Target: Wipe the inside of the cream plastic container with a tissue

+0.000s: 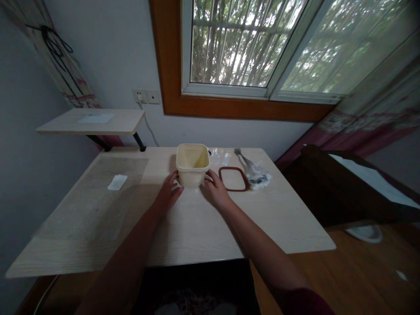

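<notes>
A cream plastic bin (193, 177) with a rounded-square mouth stands upright on the table, its yellowish inside partly visible. My left hand (168, 192) grips its lower left side, with the fingertips against the wall and the thumb at the front. On the opposite side, my right hand (216, 188) has its fingers against the lower right wall; some fingertips are hidden. Just right of that hand lies a reddish-brown rounded-square ring (234, 191). A crumpled clear plastic bag (257, 174) sits beyond the ring, and what is in it is unclear.
The pale wooden table (203, 236) carries a small white paper (117, 182) on the left. A raised shelf (65, 124) on black legs stands at the back left. Wall sockets (146, 96) and a window (243, 43) are behind. Dark furniture (315, 192) is at the right.
</notes>
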{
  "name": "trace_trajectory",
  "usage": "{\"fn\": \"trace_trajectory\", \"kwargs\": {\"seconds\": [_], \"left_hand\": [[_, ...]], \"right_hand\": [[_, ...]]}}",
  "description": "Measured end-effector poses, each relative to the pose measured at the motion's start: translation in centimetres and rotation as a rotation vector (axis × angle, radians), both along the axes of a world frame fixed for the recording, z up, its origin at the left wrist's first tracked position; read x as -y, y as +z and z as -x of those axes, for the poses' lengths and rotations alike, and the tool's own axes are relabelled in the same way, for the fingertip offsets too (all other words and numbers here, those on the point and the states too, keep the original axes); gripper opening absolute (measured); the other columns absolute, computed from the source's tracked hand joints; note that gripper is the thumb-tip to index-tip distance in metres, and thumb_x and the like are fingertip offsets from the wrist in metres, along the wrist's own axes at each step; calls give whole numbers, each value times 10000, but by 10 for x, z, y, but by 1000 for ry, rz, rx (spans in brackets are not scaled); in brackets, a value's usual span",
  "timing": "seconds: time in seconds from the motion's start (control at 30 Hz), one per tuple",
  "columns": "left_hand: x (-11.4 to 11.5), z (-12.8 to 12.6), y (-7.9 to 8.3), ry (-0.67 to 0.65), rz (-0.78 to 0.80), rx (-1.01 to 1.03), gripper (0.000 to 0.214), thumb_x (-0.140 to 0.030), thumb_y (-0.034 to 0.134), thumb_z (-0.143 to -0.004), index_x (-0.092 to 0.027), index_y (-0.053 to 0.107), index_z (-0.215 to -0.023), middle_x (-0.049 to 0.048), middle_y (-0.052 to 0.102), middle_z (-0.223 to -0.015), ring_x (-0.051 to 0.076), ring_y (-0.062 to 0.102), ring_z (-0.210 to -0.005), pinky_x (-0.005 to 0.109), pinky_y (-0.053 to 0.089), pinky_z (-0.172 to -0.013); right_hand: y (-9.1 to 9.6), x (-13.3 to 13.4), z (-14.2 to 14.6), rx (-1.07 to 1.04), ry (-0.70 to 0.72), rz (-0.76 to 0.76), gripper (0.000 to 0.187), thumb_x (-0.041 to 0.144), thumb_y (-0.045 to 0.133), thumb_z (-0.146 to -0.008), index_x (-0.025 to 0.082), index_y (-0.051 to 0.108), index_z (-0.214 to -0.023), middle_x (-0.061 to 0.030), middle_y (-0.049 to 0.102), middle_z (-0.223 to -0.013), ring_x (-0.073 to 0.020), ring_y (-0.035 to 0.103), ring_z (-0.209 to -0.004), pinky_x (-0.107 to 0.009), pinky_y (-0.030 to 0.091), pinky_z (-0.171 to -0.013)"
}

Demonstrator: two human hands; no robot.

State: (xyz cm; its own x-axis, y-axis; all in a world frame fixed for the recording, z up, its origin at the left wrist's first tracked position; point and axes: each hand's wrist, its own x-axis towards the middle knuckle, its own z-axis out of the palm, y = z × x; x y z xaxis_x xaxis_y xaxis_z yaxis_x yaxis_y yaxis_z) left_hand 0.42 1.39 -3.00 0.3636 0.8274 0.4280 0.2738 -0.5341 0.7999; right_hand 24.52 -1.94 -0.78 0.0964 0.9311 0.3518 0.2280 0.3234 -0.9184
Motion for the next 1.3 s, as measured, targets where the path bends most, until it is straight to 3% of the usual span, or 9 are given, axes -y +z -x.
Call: {"fn": "trace_trajectory", "kwargs": {"seconds": [0.2,0.37,0.57,0.77,1.0,1.13,1.3], "left_hand": [[-1,11,7,148,-45,20,613,-243,615,-856,-237,397,-1429,161,443,-1410,241,585,-1185,364,609,-817],[-2,17,25,339,27,-17,473,-98,499,-787,-205,555,-1244,105,560,-1242,199,648,-1045,308,592,-734],[-10,48,45,552,32,-104,244,-208,503,-817,-171,660,-1000,81,656,-1055,190,657,-888,327,555,-794],[-13,111,66,551,63,-581,207,-334,553,-825,-202,677,-926,70,679,-964,227,648,-888,357,502,-886],[-7,186,70,676,46,-1072,401,-445,564,-847,-168,695,-1105,160,643,-1187,348,588,-1039,451,464,-922],[-3,201,63,615,118,-1180,457,-470,570,-856,-164,661,-1184,144,621,-1257,361,541,-1085,439,462,-896],[-5,196,63,594,61,-1231,429,-472,524,-889,-154,670,-1137,161,649,-1200,347,562,-1044,425,470,-861]], "right_hand": [[0,0,23,30,47,-14,644,177,519,-845,313,461,-1472,-56,526,-1480,-223,518,-1332,-418,482,-1069],[-8,2,12,52,-62,-22,594,147,496,-801,267,559,-1380,-77,598,-1376,-231,604,-1183,-431,515,-1014],[-8,6,1,59,-184,-32,484,130,463,-790,222,650,-1226,-88,648,-1193,-204,628,-976,-384,527,-919],[-5,7,2,103,-203,-58,417,154,467,-818,223,674,-1173,-72,653,-1066,-210,618,-999,-353,509,-891],[-5,7,1,117,-194,-49,380,149,482,-827,218,681,-1143,-62,653,-1020,-204,618,-969,-343,499,-870],[-5,6,1,119,-178,-45,355,154,487,-831,214,691,-1116,-60,657,-990,-204,623,-952,-343,501,-860],[-7,6,0,113,-167,-50,357,158,488,-833,217,694,-1119,-59,656,-995,-201,628,-949,-335,507,-852]]}}
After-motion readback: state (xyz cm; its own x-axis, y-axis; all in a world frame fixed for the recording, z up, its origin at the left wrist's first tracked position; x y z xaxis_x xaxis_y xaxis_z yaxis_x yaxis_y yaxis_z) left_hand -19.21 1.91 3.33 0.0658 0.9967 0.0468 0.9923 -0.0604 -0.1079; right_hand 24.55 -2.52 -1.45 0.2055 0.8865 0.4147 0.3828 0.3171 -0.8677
